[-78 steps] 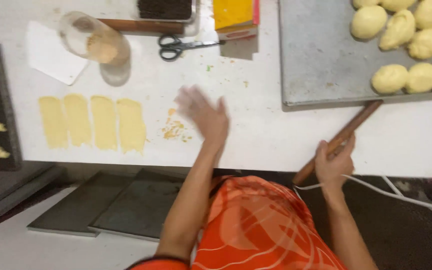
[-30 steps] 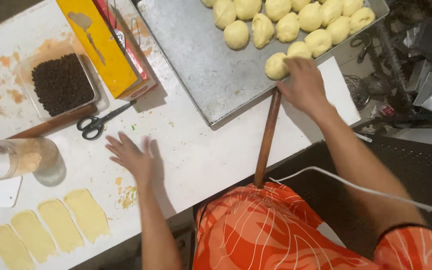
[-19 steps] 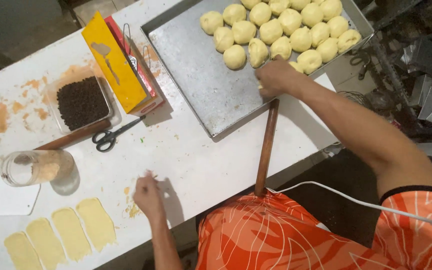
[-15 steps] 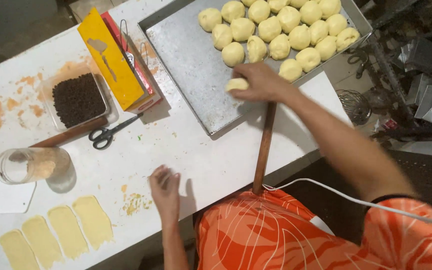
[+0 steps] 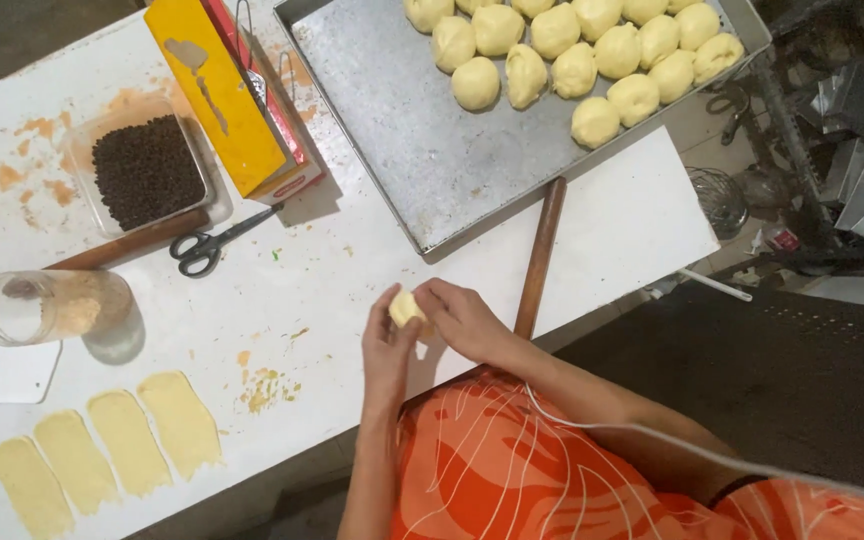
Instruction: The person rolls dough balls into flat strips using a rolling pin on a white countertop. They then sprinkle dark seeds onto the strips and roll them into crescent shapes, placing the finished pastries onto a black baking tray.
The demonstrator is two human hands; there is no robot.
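Observation:
A pale dough ball (image 5: 406,306) sits between both of my hands just above the white table (image 5: 312,280), near its front edge. My left hand (image 5: 388,338) cups it from the left and my right hand (image 5: 460,315) closes on it from the right. A wooden rolling pin (image 5: 539,257) lies right of my right hand, leaning towards the metal tray (image 5: 422,160). Several more dough balls (image 5: 572,50) sit in rows on the tray's far end.
Three flattened dough strips (image 5: 112,445) lie at the front left. A glass jar (image 5: 47,305) lies on its side; black scissors (image 5: 214,242), a tub of dark chips (image 5: 144,172) and a yellow box (image 5: 220,90) stand behind. Metal clutter (image 5: 832,120) is off the table's right.
My right hand took a dough ball from the tray and carried it to the table's front edge. My left hand came off the table to meet it.

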